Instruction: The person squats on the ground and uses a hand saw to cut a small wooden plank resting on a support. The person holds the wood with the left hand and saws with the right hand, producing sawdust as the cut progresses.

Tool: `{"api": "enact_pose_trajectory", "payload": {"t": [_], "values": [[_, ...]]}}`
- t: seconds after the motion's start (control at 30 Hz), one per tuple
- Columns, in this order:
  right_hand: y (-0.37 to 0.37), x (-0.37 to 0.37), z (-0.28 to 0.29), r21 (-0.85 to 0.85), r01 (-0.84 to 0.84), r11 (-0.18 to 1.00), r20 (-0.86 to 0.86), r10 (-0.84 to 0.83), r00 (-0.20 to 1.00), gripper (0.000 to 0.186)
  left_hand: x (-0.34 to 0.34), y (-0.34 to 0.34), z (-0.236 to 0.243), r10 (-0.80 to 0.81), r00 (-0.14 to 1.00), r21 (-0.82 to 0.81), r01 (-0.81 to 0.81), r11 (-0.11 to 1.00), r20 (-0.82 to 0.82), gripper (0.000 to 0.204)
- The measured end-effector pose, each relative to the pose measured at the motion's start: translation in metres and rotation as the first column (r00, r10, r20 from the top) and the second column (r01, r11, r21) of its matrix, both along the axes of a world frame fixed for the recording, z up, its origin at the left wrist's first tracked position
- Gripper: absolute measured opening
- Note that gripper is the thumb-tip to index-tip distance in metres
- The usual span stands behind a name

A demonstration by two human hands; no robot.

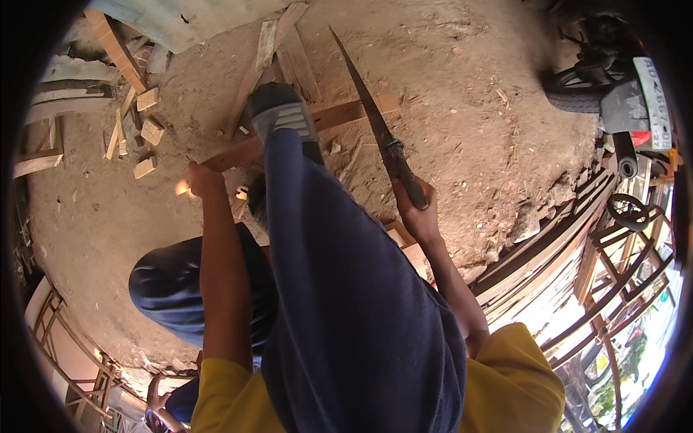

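So the plank (346, 113) is down low over the dirt floor (469, 123), with a dark shoe (283, 112) across its middle. Left hand (206, 180) is at the plank's left end, but can't tell how far those fingers are closed. Right hand (416, 209) has its fingers wrapped around the handle of a handsaw (375, 119), blade crossing over near the plank's right end. Small wood blocks (152, 131) sit off left, motorbike (624, 105) upper right.
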State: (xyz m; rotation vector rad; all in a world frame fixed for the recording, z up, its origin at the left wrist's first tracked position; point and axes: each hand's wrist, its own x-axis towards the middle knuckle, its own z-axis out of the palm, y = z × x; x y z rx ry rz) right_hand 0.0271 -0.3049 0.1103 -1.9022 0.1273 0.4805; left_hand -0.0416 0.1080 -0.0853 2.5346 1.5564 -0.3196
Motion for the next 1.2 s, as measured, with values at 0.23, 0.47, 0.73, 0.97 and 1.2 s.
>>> {"api": "enact_pose_trajectory", "payload": {"t": [0.23, 0.47, 0.73, 0.97, 1.2], "values": [[-0.027, -0.036, 0.015, -0.108, -0.034, 0.994, 0.083, 0.043, 0.996, 0.019, 0.029, -0.017, 0.03, 0.871, 0.177, -0.646, -0.607, 0.462, 0.457, 0.048], [-0.008, -0.004, -0.002, -0.091, -0.037, 0.995, 0.065, 0.043, 0.997, 0.022, 0.003, -0.004, -0.011, 0.37, 0.889, -0.127, -0.348, 0.929, 0.271, 0.046], [-0.018, -0.011, -0.007, -0.138, -0.081, 0.987, 0.082, 0.093, 0.992, 0.021, -0.005, 0.0, -0.038, 0.732, 0.427, -0.505, -0.534, 0.678, 0.531, 0.053], [-0.032, -0.035, 0.023, -0.186, -0.135, 0.973, 0.073, 0.151, 0.986, 0.017, 0.001, 0.005, 0.011, 0.959, -0.017, -0.913, -0.312, 0.264, 0.283, 0.067], [-0.01, 0.004, -0.019, -0.157, -0.084, 0.984, 0.156, 0.109, 0.982, 0.018, 0.019, -0.024, 0.08, 0.887, 0.334, -0.936, -0.037, 0.351, 0.32, 0.064]]}}
